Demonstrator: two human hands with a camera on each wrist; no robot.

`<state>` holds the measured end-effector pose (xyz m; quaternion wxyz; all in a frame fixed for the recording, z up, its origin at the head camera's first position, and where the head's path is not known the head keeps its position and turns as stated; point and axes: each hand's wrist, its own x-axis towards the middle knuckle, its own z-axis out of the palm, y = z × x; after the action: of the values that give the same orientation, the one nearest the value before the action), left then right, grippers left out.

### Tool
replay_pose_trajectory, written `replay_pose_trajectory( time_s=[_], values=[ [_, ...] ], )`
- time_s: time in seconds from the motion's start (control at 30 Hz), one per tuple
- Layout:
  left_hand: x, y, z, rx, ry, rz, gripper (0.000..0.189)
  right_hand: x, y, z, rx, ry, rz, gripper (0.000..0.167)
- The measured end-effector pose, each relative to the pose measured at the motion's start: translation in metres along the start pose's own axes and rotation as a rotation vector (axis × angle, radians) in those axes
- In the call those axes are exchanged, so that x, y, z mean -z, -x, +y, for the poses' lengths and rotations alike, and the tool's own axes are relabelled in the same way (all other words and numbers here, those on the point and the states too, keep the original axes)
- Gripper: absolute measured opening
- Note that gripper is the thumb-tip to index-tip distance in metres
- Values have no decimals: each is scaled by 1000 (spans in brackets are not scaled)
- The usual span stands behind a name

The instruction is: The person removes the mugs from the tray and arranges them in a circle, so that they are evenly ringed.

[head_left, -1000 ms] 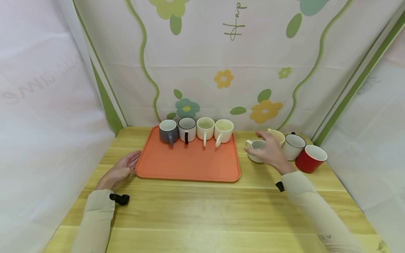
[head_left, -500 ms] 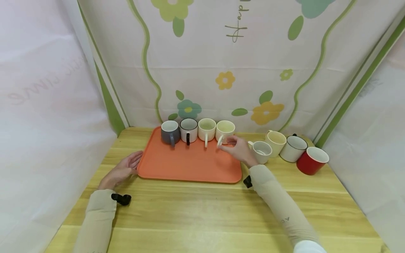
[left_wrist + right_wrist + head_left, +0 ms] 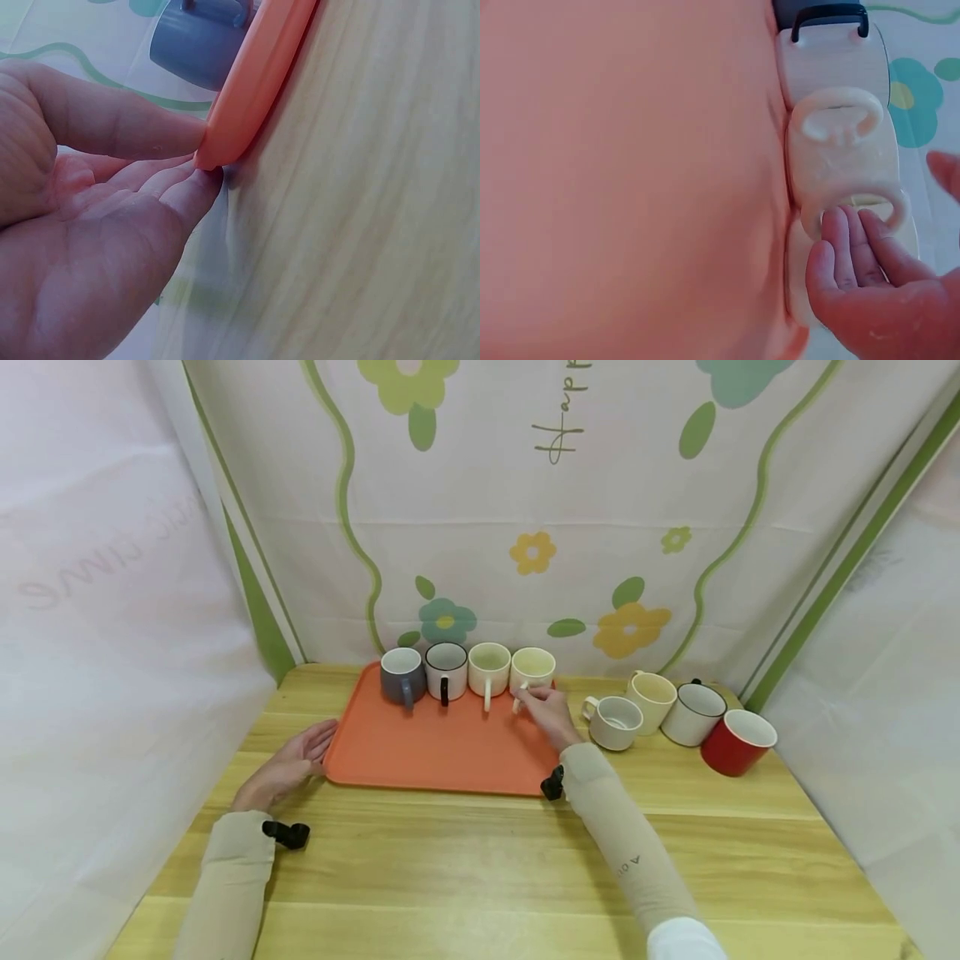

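Observation:
On the orange tray (image 3: 442,752), along its far edge, stand a blue-grey mug (image 3: 399,681), a white mug with a black handle (image 3: 450,681) and two cream mugs. My right hand (image 3: 550,714) is at the rightmost cream mug (image 3: 533,665). The right wrist view shows its fingers (image 3: 842,251) against that mug's handle (image 3: 904,214), with the thumb held apart. My left hand (image 3: 288,764) touches the tray's left edge, its thumb and straight fingers against the rim (image 3: 225,142).
Right of the tray, on the wooden table (image 3: 450,877), stand a small grey-white cup (image 3: 611,735), a pale yellow mug (image 3: 651,706), a black-rimmed white mug (image 3: 690,722) and a red mug (image 3: 731,752). A flowered cloth (image 3: 465,568) rises behind.
My right hand has moved left from beside the grey-white cup to the rightmost cream mug's handle. The left hand stays at the tray's edge.

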<state>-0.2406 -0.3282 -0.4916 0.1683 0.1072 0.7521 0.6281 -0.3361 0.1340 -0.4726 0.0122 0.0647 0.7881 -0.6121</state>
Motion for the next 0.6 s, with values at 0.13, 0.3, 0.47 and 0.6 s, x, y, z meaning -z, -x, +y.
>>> replay_pose_trajectory(
  time_s=[0.13,0.3,0.47,0.6],
  values=[
    [-1,0,-1,0,-5,8,102,-9,-2,0,-27,-120,13,41],
    [-1,-1,-1,5,-6,12,103,-14,-4,-1,-39,-153,38,48],
    [-2,0,0,7,-8,12,103,-14,-5,0,-35,-151,109,52],
    [-1,0,0,7,-2,8,103,-8,-2,-4,-52,-134,140,49]
  ],
)
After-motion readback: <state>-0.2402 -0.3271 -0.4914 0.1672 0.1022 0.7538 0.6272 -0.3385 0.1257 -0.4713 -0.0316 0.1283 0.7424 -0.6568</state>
